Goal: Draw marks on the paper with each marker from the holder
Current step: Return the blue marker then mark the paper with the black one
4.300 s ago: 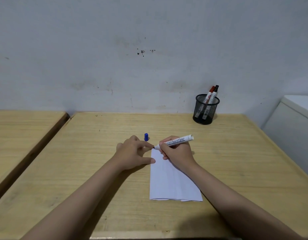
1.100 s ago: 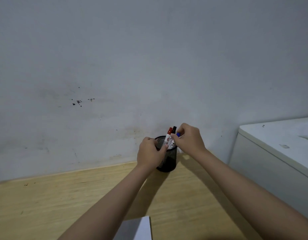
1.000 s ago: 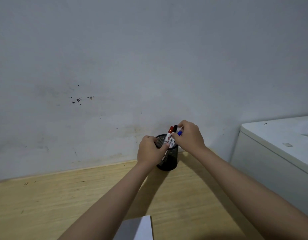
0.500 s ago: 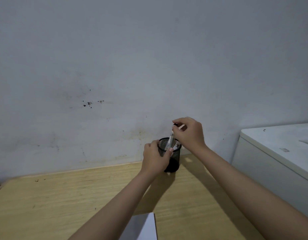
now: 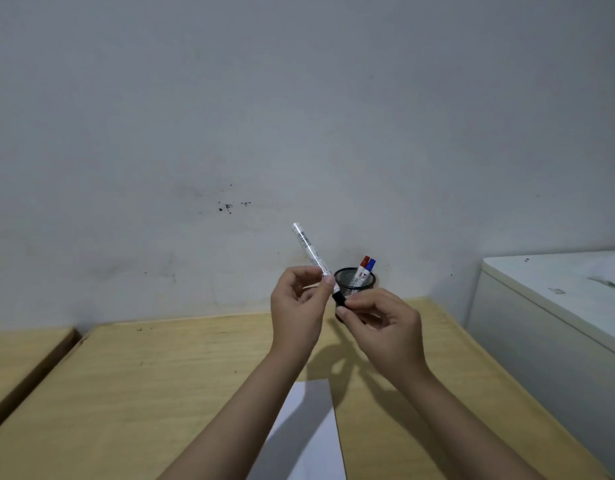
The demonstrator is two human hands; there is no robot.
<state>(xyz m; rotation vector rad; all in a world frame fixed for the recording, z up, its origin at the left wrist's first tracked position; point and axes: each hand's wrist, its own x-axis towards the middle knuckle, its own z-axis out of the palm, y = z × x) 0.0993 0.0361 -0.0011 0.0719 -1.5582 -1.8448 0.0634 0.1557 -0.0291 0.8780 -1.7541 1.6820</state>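
**Uncapping the black marker**

Black marker raised above the table, tilted toward 11 o'clock; left hand pinching the barrel, right hand gripping the black cap; next, likely pulling the cap straight off; holder at 1 o'clock, paper at 6.

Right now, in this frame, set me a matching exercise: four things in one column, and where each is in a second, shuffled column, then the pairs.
Things
1. black-capped marker
2. red-capped marker
3. mesh holder
4. paper

Places
A. flat on the table, under the forearms
B. standing in the holder beside the blue-capped marker
C. on the table by the wall
D. held in the air, left hand on the barrel, right hand at the cap

Pairs: 1-D, 2-B, 3-C, 4-A
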